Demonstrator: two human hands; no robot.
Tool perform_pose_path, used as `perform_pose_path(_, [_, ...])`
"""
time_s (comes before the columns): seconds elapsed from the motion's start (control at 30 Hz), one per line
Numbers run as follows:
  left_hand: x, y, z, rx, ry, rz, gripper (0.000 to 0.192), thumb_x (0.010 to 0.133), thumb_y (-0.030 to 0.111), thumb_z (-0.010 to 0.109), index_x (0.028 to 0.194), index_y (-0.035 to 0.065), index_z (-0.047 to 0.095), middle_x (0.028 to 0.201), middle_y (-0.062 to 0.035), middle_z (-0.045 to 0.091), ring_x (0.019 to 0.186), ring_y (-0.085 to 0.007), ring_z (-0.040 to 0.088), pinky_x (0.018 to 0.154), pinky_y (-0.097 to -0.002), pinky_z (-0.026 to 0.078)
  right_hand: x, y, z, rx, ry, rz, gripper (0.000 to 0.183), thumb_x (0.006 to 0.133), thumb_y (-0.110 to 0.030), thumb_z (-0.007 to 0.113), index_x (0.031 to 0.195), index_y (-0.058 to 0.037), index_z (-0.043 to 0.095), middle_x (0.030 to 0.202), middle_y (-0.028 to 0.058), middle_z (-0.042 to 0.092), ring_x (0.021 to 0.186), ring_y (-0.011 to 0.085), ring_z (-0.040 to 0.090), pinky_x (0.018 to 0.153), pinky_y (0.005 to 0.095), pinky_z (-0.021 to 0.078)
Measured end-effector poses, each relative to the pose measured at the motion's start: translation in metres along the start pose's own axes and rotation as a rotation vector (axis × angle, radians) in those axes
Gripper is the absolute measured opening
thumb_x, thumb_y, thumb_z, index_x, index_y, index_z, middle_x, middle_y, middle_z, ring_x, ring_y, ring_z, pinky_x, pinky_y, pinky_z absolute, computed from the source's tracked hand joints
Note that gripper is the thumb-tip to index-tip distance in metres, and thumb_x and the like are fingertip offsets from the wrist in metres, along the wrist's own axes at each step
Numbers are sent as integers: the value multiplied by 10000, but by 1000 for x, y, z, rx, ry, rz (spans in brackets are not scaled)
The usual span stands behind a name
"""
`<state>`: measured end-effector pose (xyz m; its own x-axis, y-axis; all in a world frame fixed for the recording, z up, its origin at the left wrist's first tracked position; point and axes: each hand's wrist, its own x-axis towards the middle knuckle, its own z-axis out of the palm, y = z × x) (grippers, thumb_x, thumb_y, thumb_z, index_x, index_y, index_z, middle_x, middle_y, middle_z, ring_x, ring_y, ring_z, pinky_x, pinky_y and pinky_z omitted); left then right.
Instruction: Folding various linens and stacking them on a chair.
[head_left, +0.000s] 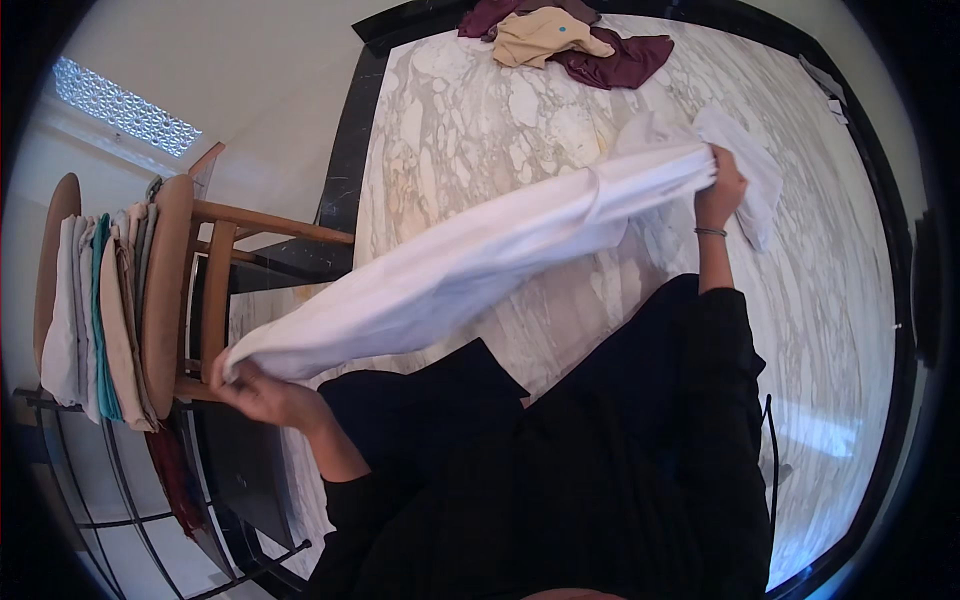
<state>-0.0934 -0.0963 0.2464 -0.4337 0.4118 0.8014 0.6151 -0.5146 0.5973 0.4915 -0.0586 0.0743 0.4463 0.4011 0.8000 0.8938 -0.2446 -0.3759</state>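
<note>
A white cloth garment (450, 262) is stretched in the air across my lap, over a marbled floor. My left hand (259, 394) grips its lower left end, beside the wooden chair. At the other end, my right hand (721, 184) holds bunched white fabric; a thin band circles that wrist. Past the right hand, more white fabric (750, 180) spreads over the floor, and whether it belongs to the same garment cannot be told. The middle of the held cloth sags slightly and looks a little blurred.
Folded garments (112, 315) in white, teal, beige and grey lie on a wooden chair with a tan cushion (166, 300) at left. A beige garment (544, 34) and maroon garments (626, 60) lie crumpled by the far wall. A black metal rack (127, 521) stands lower left.
</note>
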Motion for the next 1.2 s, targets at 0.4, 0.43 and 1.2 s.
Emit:
perform_pose_path(0.4, [96, -100, -89, -317, 225, -682, 299, 1040, 212, 515, 1245, -5, 542, 1196, -161, 616, 1042, -271, 635, 926, -424, 526, -52, 33, -2, -85, -1221, -207, 306, 919, -240, 555, 1156, -101, 689, 1086, 181, 701, 1020, 340, 683, 890, 470, 529])
perform_pose_path(0.43, [100, -116, -85, -360, 217, -701, 325, 1026, 213, 561, 1258, -15, 542, 1207, -148, 607, 1084, -265, 617, 944, -417, 512, -38, 29, 7, -159, -1123, -145, 322, 927, -242, 532, 1176, -105, 684, 1106, 187, 694, 1032, 350, 678, 895, 482, 532])
perform_pose_path(1.2, [123, 30, -172, -555, -361, -605, 338, 942, 178, 619, 1234, 12, 583, 1073, -104, 634, 926, -196, 639, 838, -327, 528, 153, -56, -292, 1294, -1098, 183, 187, 876, -109, 638, 1014, 13, 671, 990, 27, 663, 890, 103, 604, 850, 282, 484])
